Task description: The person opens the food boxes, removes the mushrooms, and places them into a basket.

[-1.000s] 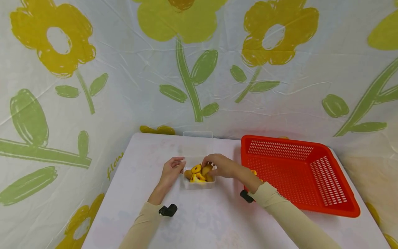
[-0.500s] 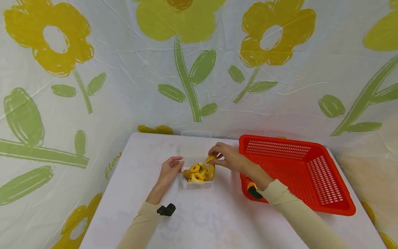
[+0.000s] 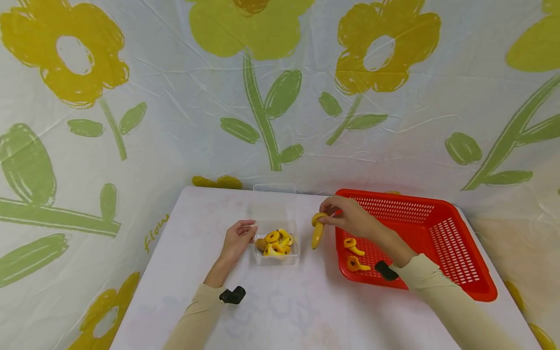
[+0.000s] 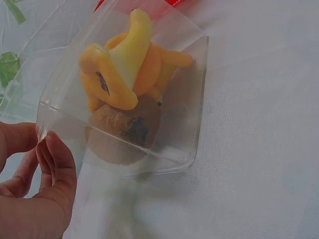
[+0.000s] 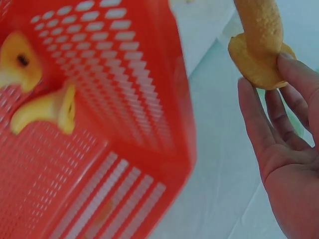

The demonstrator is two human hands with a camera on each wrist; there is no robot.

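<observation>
Right hand: I'm seeing my right hand (image 3: 350, 218) pinching a long yellow-orange fruit piece (image 3: 317, 232) at its top end, fingers (image 5: 294, 74) curling round it, the piece hanging down over the bench (image 3: 280, 301) between the clear container and the red basket.
Left hand: my left hand (image 3: 236, 240) is resting against the left side of the clear container (image 3: 276, 257), fingers (image 4: 57, 164) loosely bent and touching its wall, gripping nothing that I can make out.
Clear container: I'm looking at it sitting mid-bench, holding a heap of yellow and orange fruit slices (image 3: 276, 241) with a brown round piece (image 4: 124, 132) at the bottom of the heap.
Red basket: the red basket (image 3: 437, 233) is sitting on the bench to the right, just beside the hanging piece; two orange ring-shaped slices (image 3: 353, 255) are lying inside near its left wall.
Lid: a clear lid (image 3: 274, 192) is lying behind the container.
Backdrop: flower-print sheet (image 3: 131, 97) is covering the wall.
</observation>
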